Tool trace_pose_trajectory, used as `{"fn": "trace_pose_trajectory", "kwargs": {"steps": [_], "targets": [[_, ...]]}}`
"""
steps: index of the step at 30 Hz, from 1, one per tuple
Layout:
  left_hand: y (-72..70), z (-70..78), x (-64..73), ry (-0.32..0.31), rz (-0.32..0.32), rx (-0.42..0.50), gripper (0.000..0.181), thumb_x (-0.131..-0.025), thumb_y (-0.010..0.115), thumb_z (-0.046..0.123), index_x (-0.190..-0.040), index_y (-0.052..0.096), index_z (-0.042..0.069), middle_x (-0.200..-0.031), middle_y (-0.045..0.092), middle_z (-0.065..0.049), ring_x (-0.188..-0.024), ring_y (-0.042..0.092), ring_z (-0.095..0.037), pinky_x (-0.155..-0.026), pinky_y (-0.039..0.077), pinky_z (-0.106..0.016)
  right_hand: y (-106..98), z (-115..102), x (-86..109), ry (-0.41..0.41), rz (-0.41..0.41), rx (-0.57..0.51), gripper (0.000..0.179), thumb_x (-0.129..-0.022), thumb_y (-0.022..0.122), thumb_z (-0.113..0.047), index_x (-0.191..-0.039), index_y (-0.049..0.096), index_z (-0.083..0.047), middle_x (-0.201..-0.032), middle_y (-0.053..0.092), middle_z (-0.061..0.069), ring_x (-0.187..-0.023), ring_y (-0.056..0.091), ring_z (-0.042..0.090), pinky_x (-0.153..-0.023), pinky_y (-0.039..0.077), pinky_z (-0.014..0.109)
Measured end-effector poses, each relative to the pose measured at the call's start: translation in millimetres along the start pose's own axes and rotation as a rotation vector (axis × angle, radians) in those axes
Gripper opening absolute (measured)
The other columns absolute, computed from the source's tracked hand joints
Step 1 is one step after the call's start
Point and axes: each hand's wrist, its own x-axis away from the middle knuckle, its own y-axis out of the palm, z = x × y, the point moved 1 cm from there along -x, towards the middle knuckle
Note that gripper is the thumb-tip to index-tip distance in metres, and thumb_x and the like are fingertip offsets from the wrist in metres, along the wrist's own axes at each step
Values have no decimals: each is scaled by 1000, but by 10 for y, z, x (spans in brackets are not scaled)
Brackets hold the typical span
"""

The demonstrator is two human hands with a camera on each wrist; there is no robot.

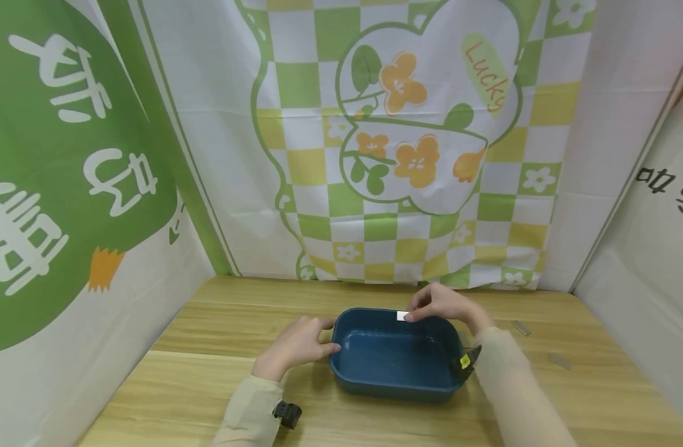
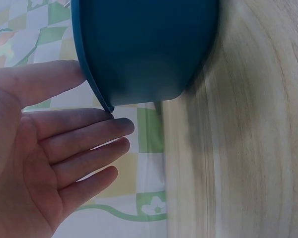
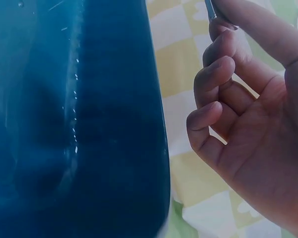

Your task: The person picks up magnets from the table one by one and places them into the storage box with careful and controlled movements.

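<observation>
A dark blue rectangular basin point(image 1: 394, 392) with rounded corners sits on the wooden table; bright glints show on its inside floor. At its left end my left hand point(image 1: 297, 343) holds the rim between thumb and forefinger, the other fingers extended in the left wrist view. Over the far rim, my right hand point(image 1: 439, 303) pinches a small flat rectangular piece point(image 1: 402, 316), pale and shiny in the head view. Only its thin edge point(image 3: 210, 10) shows in the right wrist view, where the other right fingers are curled. My fingertips partly hide the piece.
Two thin grey rectangular strips point(image 1: 521, 328) lie on the table point(image 1: 218, 323) right of the basin. A black device point(image 1: 287, 414) is worn on the left wrist, and a black and yellow one point(image 1: 465, 361) on the right. Printed cloth point(image 1: 297, 87) hangs behind the table.
</observation>
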Motion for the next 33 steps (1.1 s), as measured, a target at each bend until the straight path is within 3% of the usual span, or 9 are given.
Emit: {"fn": "trace_pose_trajectory", "kwargs": {"steps": [5, 33], "targets": [[-6, 0, 4, -1, -3, -2, 53, -85, 69, 34, -127, 59, 2, -125, 62, -16, -114, 60, -34, -93, 50, -49, 45, 17, -65, -18, -12, -17, 17, -81, 75, -24, -86, 74, -8, -84, 71, 2, -75, 62, 12, -73, 53, 27], [7, -7, -3, 2, 1, -19, 52, -85, 69, 34, -127, 60, 4, -124, 63, -15, -113, 61, -32, -92, 50, -48, 268, -10, -254, -57, -75, 0, 15, -80, 76, -26, -85, 76, -12, -82, 72, -1, -76, 62, 9, -74, 53, 25]]}}
